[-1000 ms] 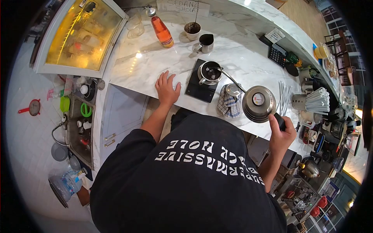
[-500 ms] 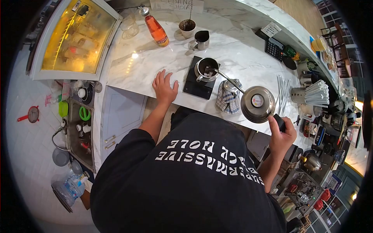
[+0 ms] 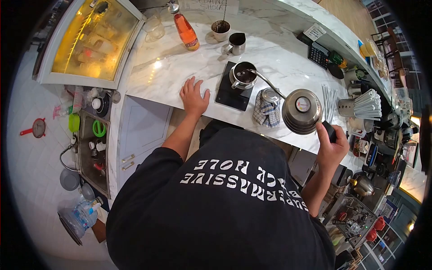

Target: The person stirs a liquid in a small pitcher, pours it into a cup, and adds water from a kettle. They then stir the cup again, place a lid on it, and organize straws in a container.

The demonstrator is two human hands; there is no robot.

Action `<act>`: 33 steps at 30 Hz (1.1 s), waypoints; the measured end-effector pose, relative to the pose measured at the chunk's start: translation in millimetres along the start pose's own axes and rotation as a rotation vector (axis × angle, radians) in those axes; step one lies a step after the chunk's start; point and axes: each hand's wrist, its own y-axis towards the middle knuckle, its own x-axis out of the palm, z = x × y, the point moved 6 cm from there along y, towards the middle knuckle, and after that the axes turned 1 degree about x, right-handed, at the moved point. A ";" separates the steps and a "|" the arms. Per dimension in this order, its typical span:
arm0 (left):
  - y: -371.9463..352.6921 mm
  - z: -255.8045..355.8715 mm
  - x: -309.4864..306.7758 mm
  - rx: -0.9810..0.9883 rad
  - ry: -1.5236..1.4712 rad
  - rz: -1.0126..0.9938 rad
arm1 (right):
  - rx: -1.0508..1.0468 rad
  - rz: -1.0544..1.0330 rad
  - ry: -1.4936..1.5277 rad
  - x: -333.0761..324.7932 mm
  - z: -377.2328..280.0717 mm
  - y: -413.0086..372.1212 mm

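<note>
My right hand (image 3: 332, 144) is wrapped round the black handle of a steel gooseneck kettle (image 3: 300, 121) with a dial on its lid. The kettle is held at the counter's front edge, and its thin spout reaches over the rim of a metal cup (image 3: 235, 83). Dark contents show inside the cup; a stream from the spout cannot be made out. Under the cup is a black scale (image 3: 232, 100). A checked cloth (image 3: 266, 112) with a small metal lidded item (image 3: 271, 95) lies between scale and kettle. My left hand (image 3: 194, 97) rests flat on the marble, fingers spread, holding nothing.
Behind the scale stand a small metal pitcher (image 3: 236, 44), a cup with dark grounds (image 3: 221, 29) and a bottle of red-orange liquid (image 3: 185, 29). Straws (image 3: 366, 105) and a calculator (image 3: 318, 54) are to the right. A glass-door fridge (image 3: 90, 40) and sink (image 3: 93, 153) are left.
The kettle has shifted slightly away from my body, and its spout tip now sits nearer the cup's far side. The whole view has shifted a little. My left hand stays on the counter.
</note>
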 end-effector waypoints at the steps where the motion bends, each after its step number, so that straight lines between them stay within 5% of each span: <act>1: -0.8 -0.9 0.1 -0.001 0.001 -0.001 | -0.010 0.015 -0.033 -2.8 -0.2 1.2; 15: -1.5 -1.0 0.1 -0.012 0.000 0.001 | -0.114 0.045 -0.117 -20.6 -14.1 -0.7; 33: -0.2 -2.7 0.0 0.009 0.004 -0.041 | 0.016 0.119 -0.080 2.2 -39.5 -39.2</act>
